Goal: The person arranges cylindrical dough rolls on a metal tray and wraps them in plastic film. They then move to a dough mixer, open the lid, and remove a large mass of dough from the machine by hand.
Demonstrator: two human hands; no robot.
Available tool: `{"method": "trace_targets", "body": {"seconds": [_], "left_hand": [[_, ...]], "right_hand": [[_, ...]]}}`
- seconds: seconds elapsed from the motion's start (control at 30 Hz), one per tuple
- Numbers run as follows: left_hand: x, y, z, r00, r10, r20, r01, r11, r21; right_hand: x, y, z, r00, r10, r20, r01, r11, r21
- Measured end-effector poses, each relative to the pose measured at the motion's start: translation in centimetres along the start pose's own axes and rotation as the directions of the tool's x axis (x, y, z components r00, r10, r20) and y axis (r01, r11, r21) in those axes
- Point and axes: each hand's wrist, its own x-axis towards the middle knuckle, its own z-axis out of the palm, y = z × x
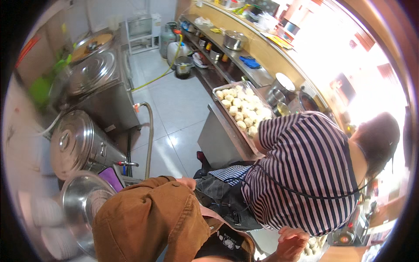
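Note:
My left hand [187,183] shows only in part past the cuff of my brown sleeve, beside the co-worker's dark trousers; its fingers are mostly hidden. At the bottom right my right hand [292,240] is raised with bent, parted fingers and holds nothing visible. It is close behind the striped shirt of a co-worker [304,173], and a batch of pale dough pieces [312,245] lies just to its right. The co-worker leans over a metal tray [245,136] of round, pale buns [240,104] on the steel counter; the co-worker's hands are hidden.
Left stand a large lidded steel pot with a tap [73,140], a steel basin [85,196] and a steel stove unit [114,101]. A hose [151,134] and a yellow gas hose [163,73] cross the floor. Shelves with a steel pot [234,41] and a blue cloth [250,61] line the wall.

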Motion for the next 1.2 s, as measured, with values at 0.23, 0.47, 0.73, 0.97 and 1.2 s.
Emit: {"method": "trace_targets", "body": {"seconds": [0.23, 0.47, 0.73, 0.97, 1.2], "left_hand": [[5.2, -12.1, 0.0, 0.995, -0.082, -0.047, 0.082, 0.997, -0.016], [9.1, -19.8, -6.6, 0.988, -0.152, 0.010, 0.152, 0.988, 0.029], [12.5, -35.9, -13.5, 0.974, -0.225, 0.020, 0.226, 0.972, -0.058], [10.7, -42.7, -21.7, 0.872, -0.404, -0.275, 0.316, 0.896, -0.314], [8.2, -48.3, -27.2, 0.857, -0.481, -0.187, 0.375, 0.829, -0.415]], "right_hand": [[1.6, -0.5, 2.1, 0.996, -0.060, -0.063, 0.048, 0.984, -0.171], [3.6, 1.7, 8.5, 0.960, 0.041, -0.279, -0.164, 0.885, -0.435], [18.7, 15.5, 17.1, 0.898, 0.201, -0.391, -0.307, 0.923, -0.232], [35.5, 29.9, 18.3, 0.861, 0.459, -0.221, -0.446, 0.889, 0.108], [46.1, 43.8, 23.4, 0.820, 0.571, 0.040, -0.558, 0.780, 0.284]]}}
